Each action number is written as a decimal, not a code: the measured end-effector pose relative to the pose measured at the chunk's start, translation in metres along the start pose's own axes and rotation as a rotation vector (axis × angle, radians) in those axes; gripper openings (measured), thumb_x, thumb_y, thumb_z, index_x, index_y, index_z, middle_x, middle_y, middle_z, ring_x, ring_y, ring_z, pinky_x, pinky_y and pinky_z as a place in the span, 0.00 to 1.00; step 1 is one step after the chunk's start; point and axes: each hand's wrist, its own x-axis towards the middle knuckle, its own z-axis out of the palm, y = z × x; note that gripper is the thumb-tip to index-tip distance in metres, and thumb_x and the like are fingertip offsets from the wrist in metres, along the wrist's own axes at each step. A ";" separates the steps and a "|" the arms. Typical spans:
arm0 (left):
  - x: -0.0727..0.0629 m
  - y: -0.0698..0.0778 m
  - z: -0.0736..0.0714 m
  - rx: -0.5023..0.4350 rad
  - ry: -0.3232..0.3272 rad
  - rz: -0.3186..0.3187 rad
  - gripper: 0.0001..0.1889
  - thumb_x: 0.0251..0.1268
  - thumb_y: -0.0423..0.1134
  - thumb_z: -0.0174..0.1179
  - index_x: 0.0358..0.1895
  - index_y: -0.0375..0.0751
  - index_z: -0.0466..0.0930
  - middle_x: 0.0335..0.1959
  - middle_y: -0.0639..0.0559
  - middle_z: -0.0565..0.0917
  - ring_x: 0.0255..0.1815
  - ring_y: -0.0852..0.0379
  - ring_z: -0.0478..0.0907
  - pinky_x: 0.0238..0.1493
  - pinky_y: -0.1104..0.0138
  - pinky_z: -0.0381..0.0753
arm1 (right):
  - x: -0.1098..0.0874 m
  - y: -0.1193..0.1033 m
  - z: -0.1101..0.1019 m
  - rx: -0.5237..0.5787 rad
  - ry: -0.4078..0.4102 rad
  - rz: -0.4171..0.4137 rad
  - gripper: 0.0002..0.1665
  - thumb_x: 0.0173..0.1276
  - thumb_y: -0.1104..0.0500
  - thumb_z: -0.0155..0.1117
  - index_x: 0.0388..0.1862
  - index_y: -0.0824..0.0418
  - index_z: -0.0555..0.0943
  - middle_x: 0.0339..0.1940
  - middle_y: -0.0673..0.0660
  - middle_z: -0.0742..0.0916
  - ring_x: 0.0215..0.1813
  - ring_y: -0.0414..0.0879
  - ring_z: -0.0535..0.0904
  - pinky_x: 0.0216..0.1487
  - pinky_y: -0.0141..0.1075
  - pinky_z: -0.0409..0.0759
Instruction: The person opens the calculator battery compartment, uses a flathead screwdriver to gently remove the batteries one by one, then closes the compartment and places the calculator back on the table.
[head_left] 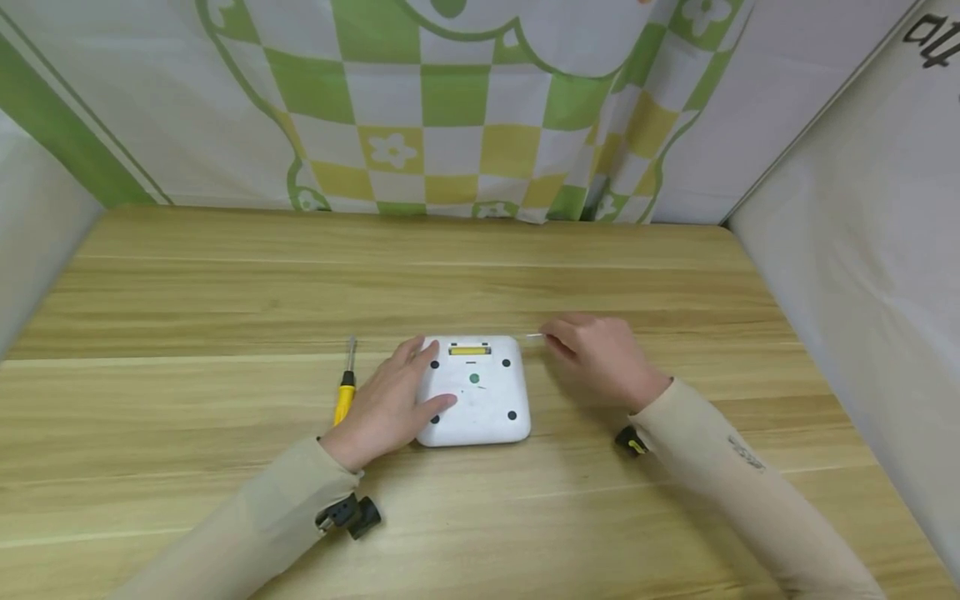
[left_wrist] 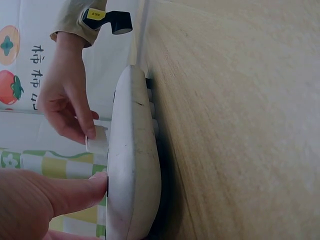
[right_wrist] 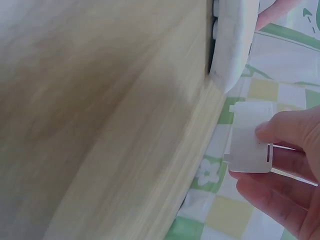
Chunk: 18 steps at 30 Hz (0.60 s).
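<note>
A white, rounded square device (head_left: 483,417) lies back side up on the table, with dark round feet and a yellow battery (head_left: 470,351) in its uncovered slot. Keys (left_wrist: 154,127) show on its underside in the left wrist view. My left hand (head_left: 390,400) rests on the device's left side, its thumb (left_wrist: 82,192) extended on the back face. To the right of the device, my right hand (head_left: 600,354) pinches a small white battery cover (right_wrist: 248,137) between thumb and fingers. That cover has small tabs along one edge and is held above the table, apart from the device.
A screwdriver (head_left: 345,392) with a yellow and black handle lies left of the device, its lower end hidden by my left hand. The wooden table (head_left: 225,292) ends at a green-and-yellow checked curtain (head_left: 453,92). White fabric walls (head_left: 862,208) stand at the sides.
</note>
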 end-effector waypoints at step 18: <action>0.000 0.001 0.000 -0.001 0.000 -0.009 0.38 0.62 0.45 0.64 0.72 0.33 0.59 0.74 0.34 0.55 0.69 0.33 0.61 0.65 0.43 0.66 | -0.017 0.012 -0.002 -0.051 -0.119 0.130 0.08 0.65 0.59 0.63 0.40 0.57 0.86 0.34 0.52 0.88 0.34 0.49 0.85 0.27 0.44 0.79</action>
